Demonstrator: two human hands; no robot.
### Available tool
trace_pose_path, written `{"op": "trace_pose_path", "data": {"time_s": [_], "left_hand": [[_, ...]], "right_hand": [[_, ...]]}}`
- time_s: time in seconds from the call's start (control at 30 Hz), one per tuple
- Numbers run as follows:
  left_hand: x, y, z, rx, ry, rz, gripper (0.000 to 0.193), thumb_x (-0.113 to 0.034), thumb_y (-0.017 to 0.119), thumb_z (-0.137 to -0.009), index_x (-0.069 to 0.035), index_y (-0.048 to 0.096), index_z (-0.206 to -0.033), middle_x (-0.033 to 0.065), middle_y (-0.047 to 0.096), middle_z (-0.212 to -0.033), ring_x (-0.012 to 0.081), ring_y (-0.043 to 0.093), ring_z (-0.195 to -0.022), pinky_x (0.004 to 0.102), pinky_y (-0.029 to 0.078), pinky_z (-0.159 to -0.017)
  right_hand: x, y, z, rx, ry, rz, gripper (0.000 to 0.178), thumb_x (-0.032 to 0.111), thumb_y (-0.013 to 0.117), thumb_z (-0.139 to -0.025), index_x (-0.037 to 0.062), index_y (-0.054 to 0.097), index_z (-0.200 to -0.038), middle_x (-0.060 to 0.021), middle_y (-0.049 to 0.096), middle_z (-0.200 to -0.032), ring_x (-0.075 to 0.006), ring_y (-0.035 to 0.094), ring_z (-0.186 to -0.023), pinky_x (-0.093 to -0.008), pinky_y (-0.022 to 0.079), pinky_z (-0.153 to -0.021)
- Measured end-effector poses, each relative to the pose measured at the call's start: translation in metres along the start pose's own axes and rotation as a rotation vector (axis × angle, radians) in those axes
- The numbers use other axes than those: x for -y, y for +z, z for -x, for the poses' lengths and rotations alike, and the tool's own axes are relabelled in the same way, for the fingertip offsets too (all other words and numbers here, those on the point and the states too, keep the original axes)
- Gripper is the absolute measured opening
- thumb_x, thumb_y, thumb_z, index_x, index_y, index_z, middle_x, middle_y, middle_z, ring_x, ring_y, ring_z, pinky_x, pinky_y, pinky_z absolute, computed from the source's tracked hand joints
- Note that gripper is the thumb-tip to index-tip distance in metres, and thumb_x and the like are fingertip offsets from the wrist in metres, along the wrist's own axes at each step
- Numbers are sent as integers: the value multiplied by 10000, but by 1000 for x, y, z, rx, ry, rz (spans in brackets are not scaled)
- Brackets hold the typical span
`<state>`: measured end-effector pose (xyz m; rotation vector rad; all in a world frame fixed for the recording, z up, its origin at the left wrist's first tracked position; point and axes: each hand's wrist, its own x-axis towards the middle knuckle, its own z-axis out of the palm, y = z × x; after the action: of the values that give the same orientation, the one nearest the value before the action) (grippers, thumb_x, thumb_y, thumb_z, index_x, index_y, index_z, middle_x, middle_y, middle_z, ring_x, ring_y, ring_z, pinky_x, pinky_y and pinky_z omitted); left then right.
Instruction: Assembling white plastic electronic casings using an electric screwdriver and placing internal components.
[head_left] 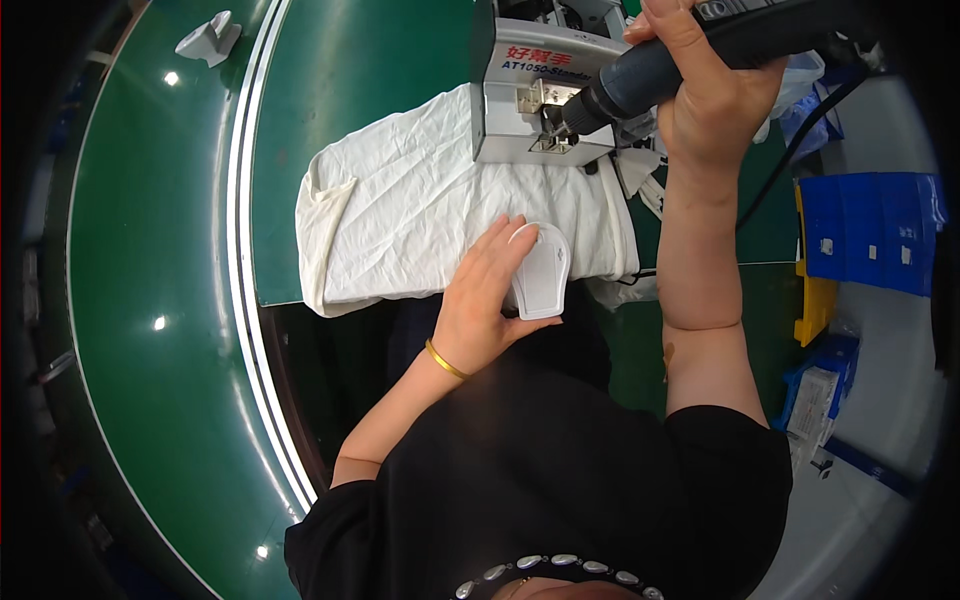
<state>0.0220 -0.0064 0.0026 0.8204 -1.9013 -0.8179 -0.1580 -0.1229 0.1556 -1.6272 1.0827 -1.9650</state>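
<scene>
White plastic, flat and oval, the small housing lies on the near edge of a crumpled white cloth. The left hand lies on its left side with fingers curved and thumb under the near end, holding it steady. Beyond the housing, at the far end of the cloth, stands a grey screw feeder box. The right hand, its forearm stretched away from the body, is closed around a dark electric screwdriver, whose tip seems to touch the feeder's front. Far left of the cloth, on the green conveyor belt, lies another white part.
</scene>
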Motion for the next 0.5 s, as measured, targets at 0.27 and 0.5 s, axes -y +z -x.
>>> {"op": "trace_pose_path", "data": {"time_s": [0.27, 0.5], "left_hand": [[0, -5, -1, 99, 11, -28, 737, -193, 895, -586, -186, 641, -1278, 218, 498, -1391, 442, 441, -1326, 471, 424, -1052], [3, -3, 1, 88, 7, -21, 709, -177, 900, -573, -197, 677, -1246, 217, 510, -1378, 441, 447, -1325, 477, 422, -1050]], "right_hand": [[33, -2, -4, 186, 49, -53, 784, 43, 737, -733, -11, 367, -1422, -95, 609, -934, -200, 654, -879, -340, 533, -806], [26, 6, -7, 190, 133, -60, 715, 3, 738, -750, 18, 405, -1382, -137, 620, -1056, -201, 661, -887, -321, 541, -828]]}}
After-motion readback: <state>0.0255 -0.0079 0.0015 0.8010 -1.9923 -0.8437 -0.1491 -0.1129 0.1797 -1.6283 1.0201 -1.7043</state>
